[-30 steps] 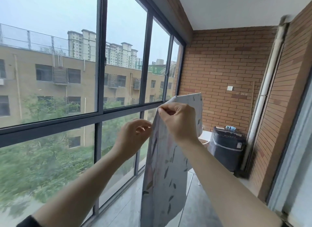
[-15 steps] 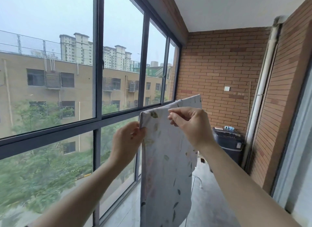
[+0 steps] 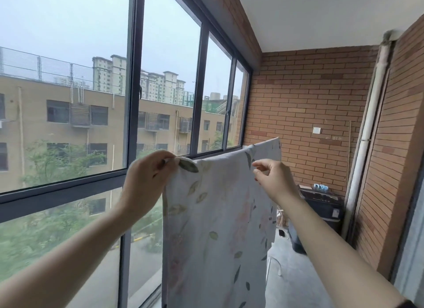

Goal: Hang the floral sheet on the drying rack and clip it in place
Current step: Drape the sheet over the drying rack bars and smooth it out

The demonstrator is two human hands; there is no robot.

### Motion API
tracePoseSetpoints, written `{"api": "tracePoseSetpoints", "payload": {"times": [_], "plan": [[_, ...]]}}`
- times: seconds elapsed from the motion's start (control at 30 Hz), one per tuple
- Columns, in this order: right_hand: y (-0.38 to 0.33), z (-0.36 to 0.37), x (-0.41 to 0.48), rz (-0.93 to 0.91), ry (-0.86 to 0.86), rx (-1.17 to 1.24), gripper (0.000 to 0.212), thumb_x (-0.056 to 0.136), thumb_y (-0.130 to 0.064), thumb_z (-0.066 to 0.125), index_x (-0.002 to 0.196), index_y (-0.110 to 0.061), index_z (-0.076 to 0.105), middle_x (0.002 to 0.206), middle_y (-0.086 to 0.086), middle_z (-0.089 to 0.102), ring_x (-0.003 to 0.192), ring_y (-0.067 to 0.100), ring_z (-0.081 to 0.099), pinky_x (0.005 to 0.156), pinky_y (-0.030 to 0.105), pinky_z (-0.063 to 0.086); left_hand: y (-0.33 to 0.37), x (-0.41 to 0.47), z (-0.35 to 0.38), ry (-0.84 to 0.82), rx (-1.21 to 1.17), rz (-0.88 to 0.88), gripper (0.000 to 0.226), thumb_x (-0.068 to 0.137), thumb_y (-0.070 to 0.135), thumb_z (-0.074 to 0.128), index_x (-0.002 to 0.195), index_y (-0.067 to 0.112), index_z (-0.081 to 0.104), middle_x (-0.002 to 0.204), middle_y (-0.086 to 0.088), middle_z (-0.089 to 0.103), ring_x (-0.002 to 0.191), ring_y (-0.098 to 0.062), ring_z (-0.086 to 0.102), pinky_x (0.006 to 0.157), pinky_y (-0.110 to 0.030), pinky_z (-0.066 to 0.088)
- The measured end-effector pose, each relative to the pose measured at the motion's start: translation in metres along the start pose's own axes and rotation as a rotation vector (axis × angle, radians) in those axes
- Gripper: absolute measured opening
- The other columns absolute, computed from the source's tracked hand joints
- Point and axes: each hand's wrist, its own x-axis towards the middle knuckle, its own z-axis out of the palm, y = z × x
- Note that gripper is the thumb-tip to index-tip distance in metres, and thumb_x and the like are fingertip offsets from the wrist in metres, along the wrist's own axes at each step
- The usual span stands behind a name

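Note:
The floral sheet (image 3: 218, 227), pale with green leaves and faint pink flowers, hangs down in front of me at chest height. My left hand (image 3: 146, 181) pinches its near top corner. My right hand (image 3: 273, 181) pinches the top edge farther along. The edge runs on past that hand to a far corner near the brick wall. No drying rack or clip shows; whatever bears the far end is hidden behind the cloth.
Tall dark-framed windows (image 3: 133, 101) run along the left. A brick wall (image 3: 309, 101) closes the far end, with a dark bin (image 3: 321, 206) and a white pipe (image 3: 364, 147) in the right corner. Grey floor (image 3: 298, 273) lies below.
My hands have moved apart along the top edge, the left toward the window, the right away from it. The sheet is spread wider and flatter than before.

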Motion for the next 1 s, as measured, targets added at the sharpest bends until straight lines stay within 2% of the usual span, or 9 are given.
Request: {"api": "tracePoseSetpoints", "payload": {"times": [0.1,0.27,0.43,0.57,0.63,0.73,0.83,0.9,1.0], "plan": [[0.022,0.012,0.048,-0.085,-0.004,-0.110,0.032,0.092,-0.015,0.059,0.123,-0.015,0.064,0.119,0.004,0.067,0.098,0.021,0.064,0.078,0.021,0.042,-0.009,0.007,-0.005,0.090,0.142,0.026,0.014,0.092,0.017,0.058,0.080,0.016,0.065,0.061,0.001,0.060,0.054,-0.015,0.053,0.047,-0.019,0.038],[0.061,0.039,0.124,-0.222,-0.161,-0.211,0.045,0.091,-0.003,0.048,0.133,-0.020,0.055,0.143,0.002,0.049,0.118,0.029,0.055,0.091,0.036,0.045,-0.023,0.024,0.003,0.223,0.292,-0.080,0.019,0.093,0.020,0.053,0.078,0.009,0.060,0.061,-0.008,0.056,0.055,-0.023,0.050,0.049,-0.030,0.035],[0.084,0.034,0.165,-0.289,-0.460,0.004,0.038,0.088,0.002,0.054,0.115,-0.022,0.065,0.112,0.000,0.068,0.092,0.020,0.067,0.075,0.032,0.055,-0.024,0.035,0.014,0.347,0.313,-0.178,0.021,0.087,0.029,0.047,0.078,0.014,0.058,0.062,0.003,0.052,0.058,-0.010,0.046,0.054,-0.029,0.035],[0.083,0.012,0.179,-0.259,-0.768,0.208,0.025,0.090,-0.014,0.065,0.109,-0.030,0.066,0.081,-0.005,0.076,0.076,0.010,0.072,0.064,0.026,0.052,-0.025,0.041,0.016,0.406,0.338,-0.225,0.016,0.093,0.016,0.054,0.079,0.012,0.061,0.071,-0.009,0.060,0.063,-0.019,0.046,0.058,-0.027,0.036],[0.084,0.012,0.182,-0.225,-0.761,0.323,0.020,0.088,-0.016,0.067,0.104,-0.027,0.070,0.078,0.000,0.075,0.068,0.011,0.070,0.059,0.022,0.052,-0.027,0.042,0.015,0.430,0.315,-0.244,0.016,0.092,0.019,0.055,0.078,0.014,0.062,0.075,-0.012,0.063,0.068,-0.020,0.049,0.060,-0.032,0.038],[0.085,0.022,0.185,-0.212,-0.599,0.437,0.014,0.088,-0.007,0.065,0.094,-0.015,0.075,0.067,0.002,0.070,0.048,0.009,0.057,0.047,0.018,0.047,-0.025,0.040,0.017,0.440,0.309,-0.261,0.018,0.094,0.015,0.054,0.078,0.013,0.062,0.079,-0.016,0.065,0.071,-0.025,0.052,0.058,-0.033,0.038],[0.080,0.030,0.190,-0.236,-0.517,0.419,0.019,0.088,-0.002,0.064,0.081,-0.017,0.074,0.048,-0.007,0.062,0.038,0.004,0.046,0.041,0.015,0.039,-0.017,0.038,0.018,0.445,0.340,-0.241,0.018,0.095,0.014,0.054,0.078,0.017,0.061,0.080,-0.013,0.064,0.069,-0.021,0.050,0.058,-0.025,0.038],[0.072,0.029,0.194,-0.260,-0.508,0.382,0.020,0.088,-0.005,0.065,0.078,-0.020,0.074,0.052,-0.011,0.065,0.042,-0.001,0.050,0.046,0.013,0.040,-0.012,0.038,0.015,0.454,0.339,-0.230,0.018,0.095,0.015,0.054,0.078,0.020,0.060,0.080,-0.012,0.063,0.068,-0.017,0.050,0.057,-0.017,0.036],[0.062,0.032,0.194,-0.343,-0.528,0.238,0.017,0.092,-0.019,0.063,0.078,-0.023,0.073,0.074,-0.010,0.069,0.072,0.007,0.060,0.068,0.023,0.043,-0.001,0.033,0.012,0.488,0.331,-0.207,0.026,0.096,0.016,0.053,0.074,0.028,0.055,0.076,0.000,0.062,0.064,0.002,0.052,0.054,-0.010,0.035]]}}
